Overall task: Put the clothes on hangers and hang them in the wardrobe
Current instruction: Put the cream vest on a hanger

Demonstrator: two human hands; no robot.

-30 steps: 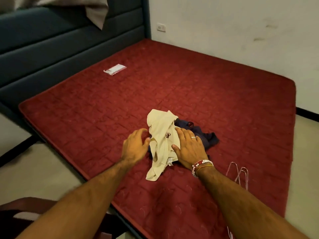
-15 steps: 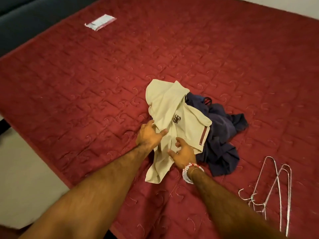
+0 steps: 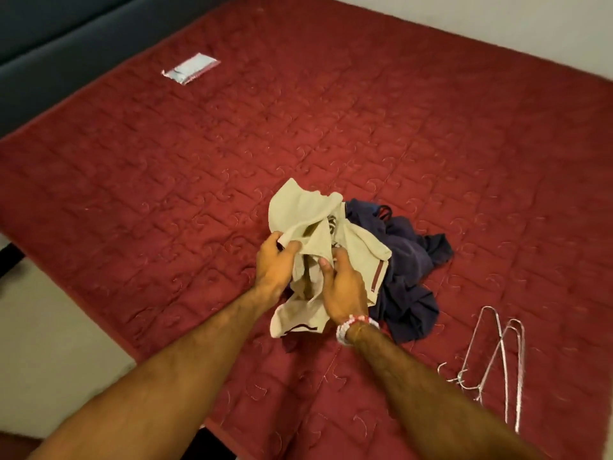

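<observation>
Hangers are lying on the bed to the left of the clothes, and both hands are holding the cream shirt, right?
Not quite. The head view shows the hangers lying on the bed to the right of the clothes, not the left. The left hand and right hand do both hold the cream shirt.

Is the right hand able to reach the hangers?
Probably yes. The hangers lie on the mattress beside that arm with nothing between, but the right hand grips the cream shirt now.
</observation>
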